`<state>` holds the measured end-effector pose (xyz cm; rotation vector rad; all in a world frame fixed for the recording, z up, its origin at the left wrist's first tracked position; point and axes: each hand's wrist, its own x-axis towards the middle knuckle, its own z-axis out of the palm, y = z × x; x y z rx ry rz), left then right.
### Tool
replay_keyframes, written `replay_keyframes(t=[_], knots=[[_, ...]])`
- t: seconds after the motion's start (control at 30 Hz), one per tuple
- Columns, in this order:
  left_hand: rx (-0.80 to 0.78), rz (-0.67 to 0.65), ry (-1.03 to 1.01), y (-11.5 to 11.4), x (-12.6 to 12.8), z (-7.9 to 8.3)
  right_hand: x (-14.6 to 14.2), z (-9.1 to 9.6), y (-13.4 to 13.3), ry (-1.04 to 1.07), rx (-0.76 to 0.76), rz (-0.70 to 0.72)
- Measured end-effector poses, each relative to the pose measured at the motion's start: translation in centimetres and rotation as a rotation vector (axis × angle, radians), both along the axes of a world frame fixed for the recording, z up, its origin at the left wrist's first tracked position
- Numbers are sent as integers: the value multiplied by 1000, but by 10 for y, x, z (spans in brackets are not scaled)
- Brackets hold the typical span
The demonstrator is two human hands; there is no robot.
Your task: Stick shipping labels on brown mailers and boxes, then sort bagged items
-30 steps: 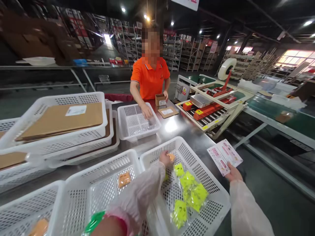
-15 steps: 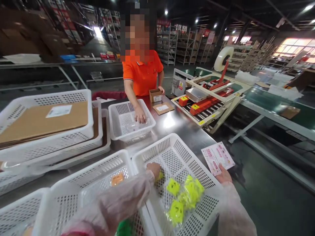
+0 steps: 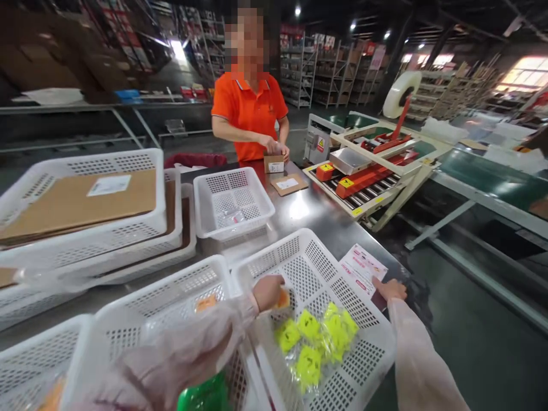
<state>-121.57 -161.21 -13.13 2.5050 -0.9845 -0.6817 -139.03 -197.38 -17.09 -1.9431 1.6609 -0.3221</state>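
My left hand point(image 3: 269, 292) is closed on a small orange packet point(image 3: 282, 298), held over a white perforated basket point(image 3: 299, 242). Several bright yellow packets point(image 3: 309, 365) in clear wrap lie in that basket, below and right of the hand. At the basket's right side, a pink-and-white printed card point(image 3: 363, 267) rests by the rim on the metal table. My right hand point(image 3: 390, 289) has its fingers apart, one fingertip touching the card's lower right edge. Another orange packet point(image 3: 206, 302) lies in the basket point(image 3: 171, 297) to the left, partly behind my left sleeve.
A green package point(image 3: 205, 395) shows at the bottom. Stacked baskets point(image 3: 160, 200) with flat cardboard stand left. Across the metal table point(image 3: 295, 214), a co-worker in an orange shirt point(image 3: 252, 114) handles a small box point(image 3: 274, 164) behind a smaller basket point(image 3: 233, 228). A roller conveyor point(image 3: 363, 194) stands right.
The card has come down beside the basket and my right hand has opened. An orange packet now shows in my left hand. The co-worker's hand has gone from the smaller basket to the box.
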Motion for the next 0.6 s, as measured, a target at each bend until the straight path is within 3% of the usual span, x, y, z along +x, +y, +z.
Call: replay_keyframes(t=[0.07,0.13,0.2,0.27,0.33,0.43,0.53,0.6], knots=[[-98,63,-39,-3,13,14,-6,17,9,60,-61,-7],[-178,122,-80,4,25,27,-16,34,27,31,-222,68],[-251,189,-92,25,33,38,-26,49,55,-100,-413,199],[-357,257,-66,63,31,45,-33,57,91,-250,-483,363],[-455,345,-19,111,16,49,-34,56,130,-299,-359,594],[-447,503,98,186,-25,51,-22,42,179,-140,-66,891],[-353,597,257,241,-71,50,-3,23,210,214,141,804],[-305,614,336,261,-96,48,8,14,224,372,208,745]])
